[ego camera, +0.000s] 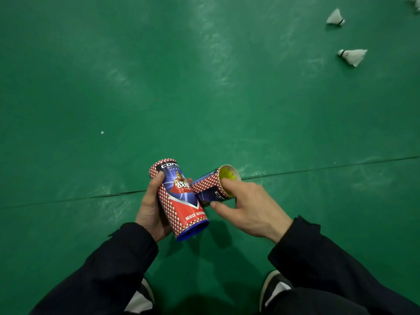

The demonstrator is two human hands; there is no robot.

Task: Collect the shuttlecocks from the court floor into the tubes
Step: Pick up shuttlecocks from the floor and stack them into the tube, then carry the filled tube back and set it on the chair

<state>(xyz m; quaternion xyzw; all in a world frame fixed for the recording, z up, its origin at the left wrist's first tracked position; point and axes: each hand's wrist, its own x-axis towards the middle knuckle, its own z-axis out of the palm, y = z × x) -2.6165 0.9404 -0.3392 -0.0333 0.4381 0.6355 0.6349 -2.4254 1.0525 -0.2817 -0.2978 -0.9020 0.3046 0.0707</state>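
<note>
Left hand (152, 208): wrapped around a red-and-blue tube (179, 198), keeping it ready
Right hand (246, 206): pinches the second tube (214, 186) at its open rim; yellow shuttlecock corks inside
Shuttlecocks: two white ones (352, 56) lie well apart on the green floor (204, 87), uncollected

My arms wear long dark sleeves (109, 267), apparently black. My hands are bare. My shoes (273, 289) are dark with white panels.

Glossy, seemingly cardboard tubes (179, 198)
</note>
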